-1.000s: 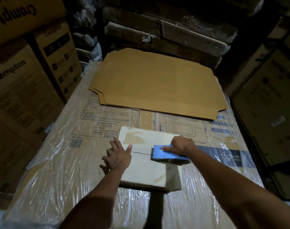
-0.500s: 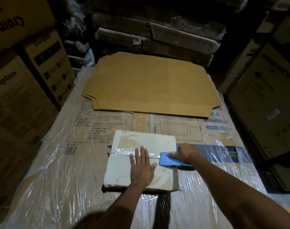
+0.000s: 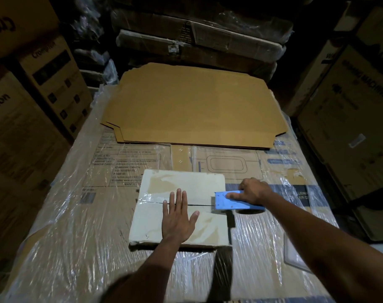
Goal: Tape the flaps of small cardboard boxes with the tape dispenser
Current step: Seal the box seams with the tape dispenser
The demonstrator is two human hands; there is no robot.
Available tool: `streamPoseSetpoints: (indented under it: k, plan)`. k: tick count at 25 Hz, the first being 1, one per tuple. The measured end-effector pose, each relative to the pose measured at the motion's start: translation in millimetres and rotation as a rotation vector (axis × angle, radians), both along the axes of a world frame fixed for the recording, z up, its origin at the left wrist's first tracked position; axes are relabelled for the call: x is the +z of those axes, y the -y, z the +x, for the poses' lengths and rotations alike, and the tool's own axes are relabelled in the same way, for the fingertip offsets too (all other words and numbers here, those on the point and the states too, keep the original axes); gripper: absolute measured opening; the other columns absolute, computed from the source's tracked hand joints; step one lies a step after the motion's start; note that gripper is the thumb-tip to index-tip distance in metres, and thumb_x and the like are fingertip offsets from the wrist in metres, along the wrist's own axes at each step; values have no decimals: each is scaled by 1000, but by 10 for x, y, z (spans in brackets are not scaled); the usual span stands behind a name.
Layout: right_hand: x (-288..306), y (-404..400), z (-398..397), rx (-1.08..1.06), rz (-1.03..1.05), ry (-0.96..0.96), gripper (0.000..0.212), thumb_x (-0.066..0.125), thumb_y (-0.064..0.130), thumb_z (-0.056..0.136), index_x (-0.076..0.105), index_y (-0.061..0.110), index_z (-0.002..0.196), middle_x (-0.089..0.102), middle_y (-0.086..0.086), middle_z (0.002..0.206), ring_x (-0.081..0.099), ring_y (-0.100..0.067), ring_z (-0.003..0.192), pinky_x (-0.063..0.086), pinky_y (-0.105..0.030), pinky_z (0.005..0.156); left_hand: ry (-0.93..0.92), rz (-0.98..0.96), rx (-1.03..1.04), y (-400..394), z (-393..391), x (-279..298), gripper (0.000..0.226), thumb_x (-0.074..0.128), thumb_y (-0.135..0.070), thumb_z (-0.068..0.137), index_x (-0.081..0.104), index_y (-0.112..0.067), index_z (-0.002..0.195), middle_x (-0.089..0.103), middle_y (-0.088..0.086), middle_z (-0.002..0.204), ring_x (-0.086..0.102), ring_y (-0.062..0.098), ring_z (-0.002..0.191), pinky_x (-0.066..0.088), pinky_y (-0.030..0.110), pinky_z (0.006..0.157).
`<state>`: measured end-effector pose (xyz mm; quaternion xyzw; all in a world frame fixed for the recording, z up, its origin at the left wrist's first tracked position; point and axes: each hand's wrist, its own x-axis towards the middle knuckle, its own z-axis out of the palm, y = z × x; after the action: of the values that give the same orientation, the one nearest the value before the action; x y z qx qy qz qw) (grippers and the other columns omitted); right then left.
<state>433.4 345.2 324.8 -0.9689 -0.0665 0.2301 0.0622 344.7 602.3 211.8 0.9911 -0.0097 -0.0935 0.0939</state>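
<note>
Your left hand [image 3: 178, 217] has moved in the last second from the left edge of the small pale cardboard box [image 3: 181, 206] to its middle, and it now lies flat, fingers straight and spread, across the dark seam where the two flaps meet. Your right hand [image 3: 252, 191] has drawn the blue plastic tape dispenser [image 3: 236, 200] rightward along that seam to the box's right edge; its fingers are curled round the dispenser's body, index finger laid along the top.

A glossy strip of clear tape [image 3: 151, 196] shows near the left end of the seam, so the pull looks nearly run out; what's left, I judge, is to carry the tape over the right edge and cut it.

The box sits near you on the counter [image 3: 77, 248], a big carton wrapped in crinkled, shiny stretch film that may be slippery under it. The box's top is matte and off-white, with tan patches where the facing has torn away, and its corners are softened. Further off lies a stack of flat brown corrugated cardboard sheets [image 3: 195, 106], smooth-faced with notched corners
</note>
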Motion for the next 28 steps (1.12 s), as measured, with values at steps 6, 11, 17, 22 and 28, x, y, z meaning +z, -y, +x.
streamPoseSetpoints:
  k: [6,11,17,22,28]
  plan:
    - [-127,485,-77,-80,-55,-44,68,52,81,72,70,16,77,68,-1,73,63,-16,70,52,-32,70,-89,-3,24,83,14,107,100,-15,-81,71,-33,-17,146,-43,2,151,-41,24,138,-21,50,115]
    - [-239,376,-56,-78,-102,-31,70,49,86,69,64,20,85,65,2,81,60,-16,80,52,-37,81,-21,-31,-167,502,25,293,106,3,-86,79,-28,-11,148,-41,11,152,-36,27,141,-18,48,117]
    - [-210,519,-46,-108,-5,-49,64,52,82,71,64,19,77,63,2,70,59,-15,72,48,-30,69,-62,63,-240,1079,-39,176,114,40,-75,81,-27,-13,148,-41,8,151,-32,30,143,-18,54,115]
    - [-254,688,-108,-128,70,-68,64,53,78,75,69,16,72,60,2,62,58,-15,63,39,-28,59,-69,79,-258,1093,-23,153,112,49,-65,81,-21,-15,152,-36,7,155,-33,26,143,-16,52,116]
    - [-267,949,-121,-139,36,-58,71,52,83,70,67,14,67,56,3,57,56,-14,58,40,-28,57,-76,86,-234,1079,-32,160,113,51,-63,82,-24,-17,151,-37,4,155,-34,24,142,-21,51,114]
